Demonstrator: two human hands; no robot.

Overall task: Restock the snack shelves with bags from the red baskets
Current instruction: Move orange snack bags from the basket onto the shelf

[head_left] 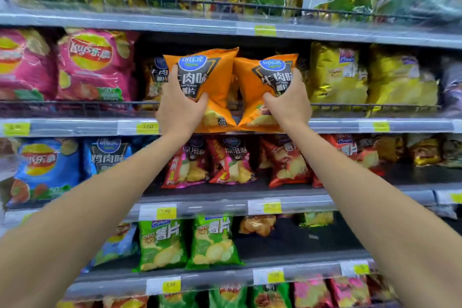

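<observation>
The left hand (178, 105) and right hand (287, 105) each hold a chip bag up in front of a gap on the second shelf (75, 127), between the pink bags (95, 65) on the left and the yellow bags (337, 75) on the right. The left hand's fingers (172, 77) curl round the outer edge of the left orange bag (215, 75), thumb pressed on its front. The right hand clamps the right orange bag (252, 82) the same way. Gripping low leaves the tops free to tip over the wire rail (75, 106). A matching bag (153, 80) stands far back, so this is probably their slot, though blur hides how deep it runs. No red baskets are in view.
</observation>
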